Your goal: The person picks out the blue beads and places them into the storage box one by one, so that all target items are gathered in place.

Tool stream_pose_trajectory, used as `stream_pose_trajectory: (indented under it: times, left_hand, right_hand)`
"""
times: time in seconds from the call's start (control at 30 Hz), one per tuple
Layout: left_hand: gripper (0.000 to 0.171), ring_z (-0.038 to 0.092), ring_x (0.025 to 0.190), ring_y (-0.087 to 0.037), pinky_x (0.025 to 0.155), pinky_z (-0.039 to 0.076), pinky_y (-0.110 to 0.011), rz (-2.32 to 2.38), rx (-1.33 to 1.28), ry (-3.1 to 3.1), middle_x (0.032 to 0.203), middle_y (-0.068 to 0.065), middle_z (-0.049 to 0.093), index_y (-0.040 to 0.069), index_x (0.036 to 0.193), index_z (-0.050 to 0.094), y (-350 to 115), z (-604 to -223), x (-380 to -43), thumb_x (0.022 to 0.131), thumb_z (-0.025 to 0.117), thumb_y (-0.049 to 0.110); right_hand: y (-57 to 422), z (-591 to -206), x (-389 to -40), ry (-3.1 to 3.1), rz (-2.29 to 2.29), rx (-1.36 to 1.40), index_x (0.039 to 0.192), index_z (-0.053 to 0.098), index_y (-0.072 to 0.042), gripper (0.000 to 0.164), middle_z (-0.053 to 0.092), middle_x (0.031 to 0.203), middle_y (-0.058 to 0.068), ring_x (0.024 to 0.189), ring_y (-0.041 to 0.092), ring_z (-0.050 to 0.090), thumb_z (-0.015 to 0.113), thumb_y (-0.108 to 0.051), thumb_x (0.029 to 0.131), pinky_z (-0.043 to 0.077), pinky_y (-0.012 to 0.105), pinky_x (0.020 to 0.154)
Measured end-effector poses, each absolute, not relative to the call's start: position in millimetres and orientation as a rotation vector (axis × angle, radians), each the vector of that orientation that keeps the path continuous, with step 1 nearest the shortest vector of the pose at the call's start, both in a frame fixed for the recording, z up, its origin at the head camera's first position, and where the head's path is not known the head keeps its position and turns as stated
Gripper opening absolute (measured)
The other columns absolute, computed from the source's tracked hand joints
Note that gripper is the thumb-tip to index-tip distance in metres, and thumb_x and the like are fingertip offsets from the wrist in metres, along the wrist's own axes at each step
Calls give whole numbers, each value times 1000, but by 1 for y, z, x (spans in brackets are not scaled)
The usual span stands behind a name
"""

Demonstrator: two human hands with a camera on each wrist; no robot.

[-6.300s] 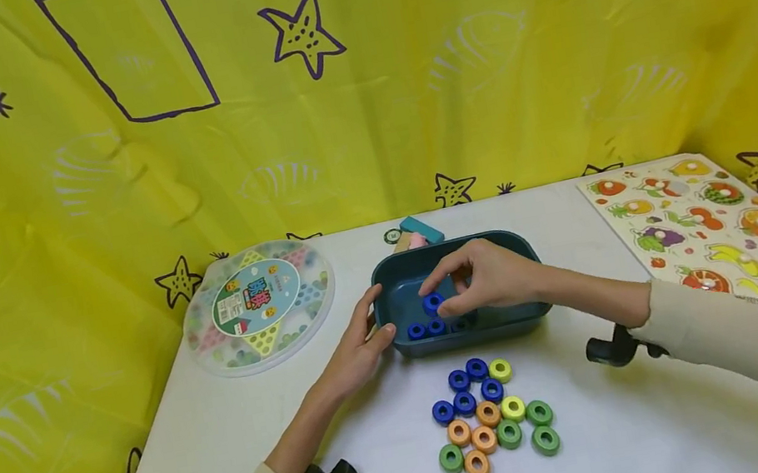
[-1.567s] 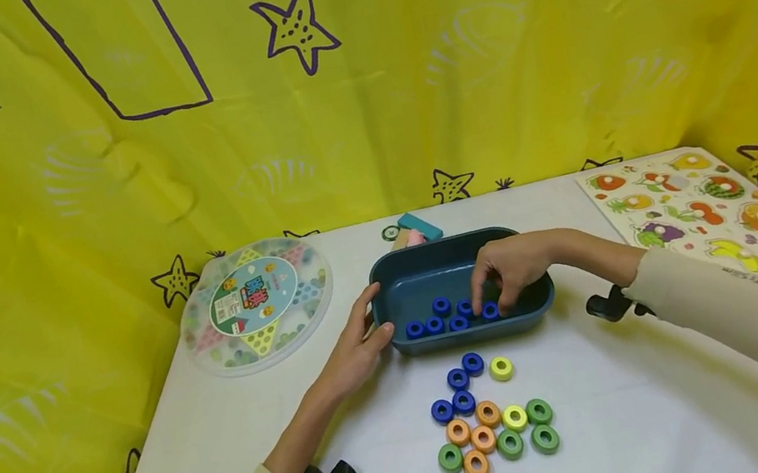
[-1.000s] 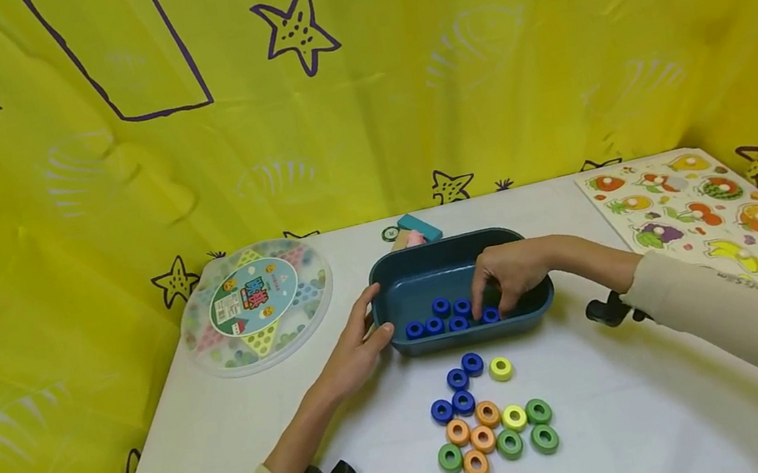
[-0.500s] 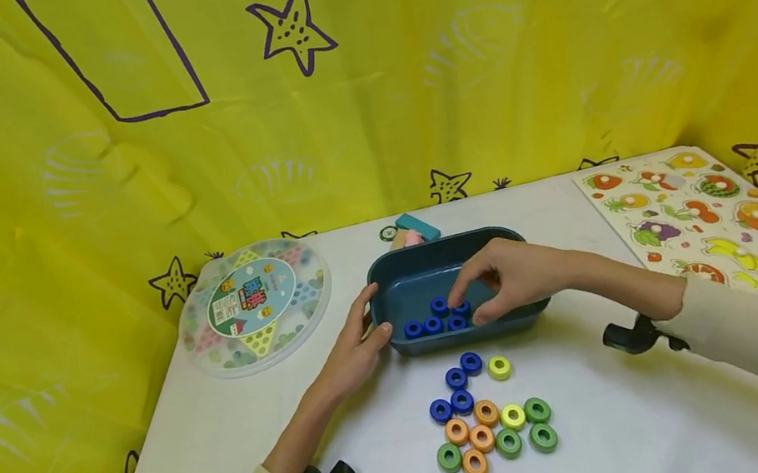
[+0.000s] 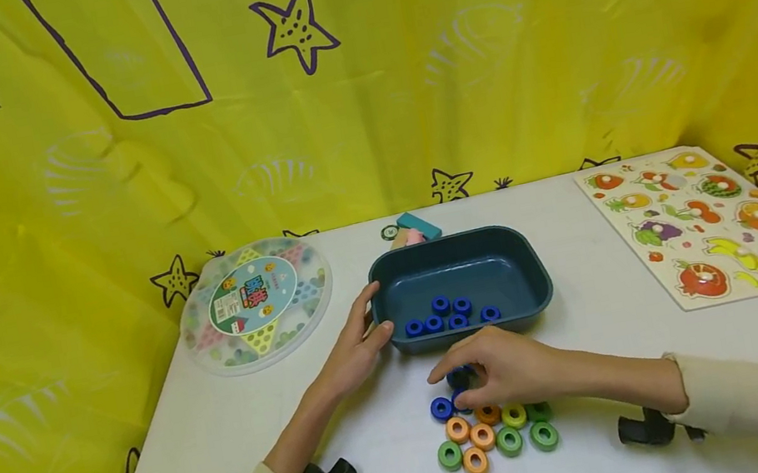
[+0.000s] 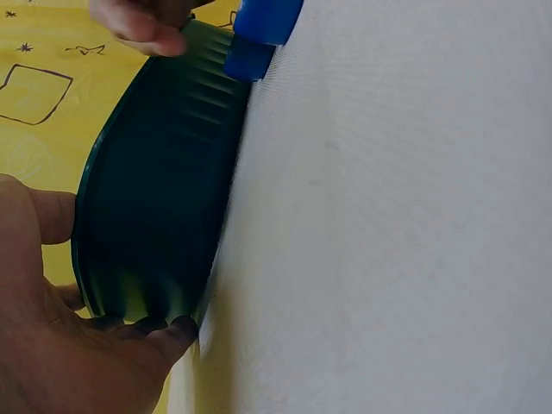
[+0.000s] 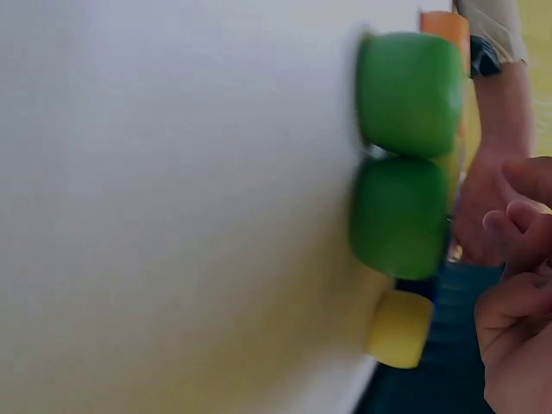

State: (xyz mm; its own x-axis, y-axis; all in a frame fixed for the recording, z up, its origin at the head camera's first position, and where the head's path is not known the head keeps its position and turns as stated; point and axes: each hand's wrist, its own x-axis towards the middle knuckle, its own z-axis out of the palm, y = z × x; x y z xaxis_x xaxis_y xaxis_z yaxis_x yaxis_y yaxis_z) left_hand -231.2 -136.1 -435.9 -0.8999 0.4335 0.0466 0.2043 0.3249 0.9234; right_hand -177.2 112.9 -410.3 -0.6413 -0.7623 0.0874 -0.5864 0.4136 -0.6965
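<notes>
A dark teal plastic bin [image 5: 457,246] stands mid-table with several blue rings [image 5: 440,307] on its floor. My left hand [image 5: 355,356] grips its left end; in the left wrist view, thumb and fingers of that left hand [image 6: 78,336] curl about the bin [image 6: 159,190]. Over the loose rings in front of the bin hovers my right hand [image 5: 505,368], thumb and index finger parted around a blue ring [image 5: 459,379], contact unclear. Another blue ring [image 5: 442,409] lies just left of the thumb. The right wrist view shows the right hand [image 7: 522,302] beside green rings [image 7: 410,95].
Orange rings [image 5: 476,463], yellow rings [image 5: 514,416] and green rings [image 5: 544,435] lie on the white table close under my right hand. A round game box [image 5: 257,307] sits left, a fruit puzzle board [image 5: 720,227] right. Small blocks [image 5: 419,226] lie behind the bin.
Several blue rings have been added to the bin, fewer lie on the table. My right hand has moved out of the bin toward me, over the loose rings. The left hand stays put.
</notes>
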Motion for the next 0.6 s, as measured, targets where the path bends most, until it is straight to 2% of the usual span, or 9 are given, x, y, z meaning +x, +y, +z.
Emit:
stream_pose_trajectory:
  times: [0.23,0.43,0.6]
  left_hand:
    - [61,21,135,-32,105,24,-48,1639,606,2399,153,2,12,21,149,18,-136,-440,-232,96,50,20]
    - [60,23,135,-29,105,25,-47,1644,586,2398,152,5,13,22,148,19,-135,-440,-233,97,50,20]
    - [60,21,135,-33,106,23,-47,1619,594,2388,153,-2,12,17,149,18,-134,-426,-227,97,48,17]
  right_hand:
    - [106,-421,-178,2426,-984,-1204,112,68,-23,31,64,102,-17,68,3,53,72,-27,81,46,20,60]
    - [102,-425,-180,2423,-954,-1225,111,69,-22,29,63,105,-18,94,-2,57,70,-26,82,48,23,79]
    - [100,-427,-181,2412,-922,-1246,111,69,-22,30,63,104,-19,98,-3,56,70,-26,81,47,24,84]
